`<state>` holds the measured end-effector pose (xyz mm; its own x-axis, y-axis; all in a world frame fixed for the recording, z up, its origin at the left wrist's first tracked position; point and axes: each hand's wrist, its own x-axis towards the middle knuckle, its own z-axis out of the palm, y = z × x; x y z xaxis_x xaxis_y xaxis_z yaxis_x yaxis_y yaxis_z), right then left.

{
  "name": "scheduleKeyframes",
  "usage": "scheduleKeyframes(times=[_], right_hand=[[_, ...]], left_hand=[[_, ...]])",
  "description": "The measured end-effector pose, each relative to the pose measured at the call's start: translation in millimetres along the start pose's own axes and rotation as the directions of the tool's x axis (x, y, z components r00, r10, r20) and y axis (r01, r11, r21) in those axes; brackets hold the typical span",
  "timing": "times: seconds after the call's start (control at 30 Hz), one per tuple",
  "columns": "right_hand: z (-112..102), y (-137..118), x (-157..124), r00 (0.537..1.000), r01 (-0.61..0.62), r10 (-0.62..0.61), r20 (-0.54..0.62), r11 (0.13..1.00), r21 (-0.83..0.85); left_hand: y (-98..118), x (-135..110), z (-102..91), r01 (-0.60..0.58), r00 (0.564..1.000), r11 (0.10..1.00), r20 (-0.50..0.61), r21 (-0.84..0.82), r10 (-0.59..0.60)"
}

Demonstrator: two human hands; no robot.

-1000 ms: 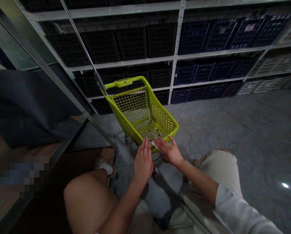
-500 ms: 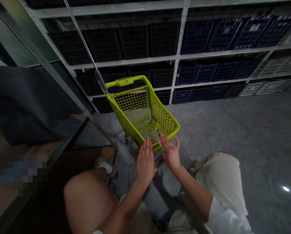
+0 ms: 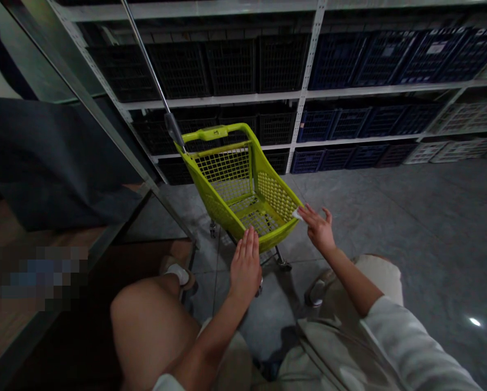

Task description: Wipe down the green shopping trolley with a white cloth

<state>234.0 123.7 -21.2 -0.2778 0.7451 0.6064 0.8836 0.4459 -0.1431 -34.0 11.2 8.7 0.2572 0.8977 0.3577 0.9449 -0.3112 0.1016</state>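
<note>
Looking on from close by, the nearest things are at the bottom of the frame: a bare leg [image 3: 149, 334], a loose beige pair of shorts [image 3: 341, 347] and a white long sleeve [image 3: 406, 339] on the right arm. A white sock [image 3: 179, 274] shows in a shoe just past the leg.

The left hand [image 3: 245, 266] is open and flat, fingers together and pointing up, with its tips at the front rim of a small yellow-green plastic and wire-mesh shopping cart [image 3: 237, 201]. It is not wrapped around the rim. The right hand [image 3: 319, 229] is open too, its fingers stretched out and the thumb spread. Its index finger reaches a small white scrap [image 3: 296, 214] at the cart's right front corner; whether the fingers pinch it, I cannot tell.

The cart stands on its casters on a grey tile floor [image 3: 390, 217], just in front of both knees, at the middle of the frame. A thin steel rod [image 3: 145, 65] rises from its far left corner toward the top of the frame.

Beyond it, white metal shelving [image 3: 306, 92] runs across the upper frame, stacked with black plastic crates [image 3: 231, 68] on the left, navy crates [image 3: 337, 62] on the right and white crates [image 3: 467, 117] at the far right.
</note>
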Motion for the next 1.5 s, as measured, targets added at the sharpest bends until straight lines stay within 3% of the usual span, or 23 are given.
scheduleKeyframes(times=[0.07, 0.13, 0.23, 0.33, 0.4, 0.5, 0.63, 0.73, 0.8, 0.9, 1.0, 1.1, 1.17, 1.27, 1.4, 1.5], right_hand=[[3.4, -25.3, -4.2, 0.994, -0.096, 0.095, -0.048, 0.995, -0.007], [6.9, -69.2, -11.5, 0.988, -0.137, 0.14, -0.068, 0.99, 0.039], [9.7, -136.6, -21.0, 0.998, -0.062, 0.064, -0.009, 0.984, 0.165], [9.0, -166.1, -24.0, 0.999, 0.023, -0.034, 0.042, 0.968, 0.249], [7.7, -157.0, -23.2, 0.99, 0.104, -0.126, 0.069, 0.96, 0.259], [5.1, -110.7, -19.2, 0.974, 0.183, -0.206, 0.093, 0.961, 0.208], [0.4, -29.7, -7.2, 0.99, 0.123, -0.129, 0.059, 0.988, 0.092], [-0.8, 2.0, -0.1, 0.999, 0.028, -0.029, 0.033, 0.999, 0.021], [1.2, -6.1, -1.5, 0.999, -0.033, 0.033, 0.004, 0.999, 0.004], [6.6, -57.6, -12.4, 0.997, -0.076, 0.078, -0.024, 0.995, 0.061], [11.2, -120.4, -23.9, 0.999, 0.023, -0.027, 0.02, 0.986, 0.164], [12.3, -147.9, -26.8, 0.986, 0.137, -0.153, 0.059, 0.967, 0.216], [10.6, -134.6, -24.2, 0.971, 0.216, -0.233, 0.06, 0.955, 0.204], [4.2, -77.1, -16.3, 0.963, 0.257, -0.266, 0.053, 0.957, 0.135], [-4.8, 1.2, -5.0, 0.995, 0.091, -0.092, 0.046, 0.996, 0.019], [-4.1, 2.0, -3.9, 0.999, -0.014, 0.014, 0.035, 1.0, 0.02]], left_hand=[[1.0, 0.3, 1.6, 0.01, 1.0, 1.0, -0.004, -0.015, -0.01], [1.3, 0.1, 3.1, 0.026, 1.0, 0.999, -0.011, -0.027, -0.026], [0.0, -0.8, 4.4, 0.032, 0.999, 0.999, -0.029, -0.04, -0.034], [-2.6, -1.5, 4.1, 0.026, 0.998, 0.999, -0.054, -0.045, -0.029], [-4.1, -1.4, 3.0, 0.029, 0.998, 0.999, -0.054, -0.037, -0.031], [-4.2, -0.8, 1.2, 0.032, 0.999, 0.999, -0.034, -0.011, -0.033], [-1.4, -0.4, 0.7, 0.027, 1.0, 0.999, -0.008, 0.018, -0.027], [1.8, -0.6, 1.6, 0.026, 1.0, 1.0, -0.003, 0.017, -0.026], [4.0, -0.6, 2.3, 0.03, 1.0, 1.0, -0.006, 0.004, -0.03], [6.2, -0.4, 3.3, 0.045, 0.999, 0.998, -0.02, -0.033, -0.046], [5.3, -0.1, 3.9, 0.05, 0.998, 0.998, -0.037, -0.049, -0.051], [1.8, -0.3, 3.1, 0.047, 0.998, 0.998, -0.04, -0.031, -0.048], [-0.5, -0.5, 1.8, 0.047, 0.999, 0.999, -0.026, -0.009, -0.047], [-1.4, -0.5, 0.3, 0.045, 0.999, 0.999, 0.004, 0.024, -0.045], [1.8, 0.0, 1.2, 0.043, 0.999, 0.999, 0.008, 0.028, -0.043], [4.5, 0.5, 3.4, 0.039, 0.999, 0.999, -0.017, -0.001, -0.039]])
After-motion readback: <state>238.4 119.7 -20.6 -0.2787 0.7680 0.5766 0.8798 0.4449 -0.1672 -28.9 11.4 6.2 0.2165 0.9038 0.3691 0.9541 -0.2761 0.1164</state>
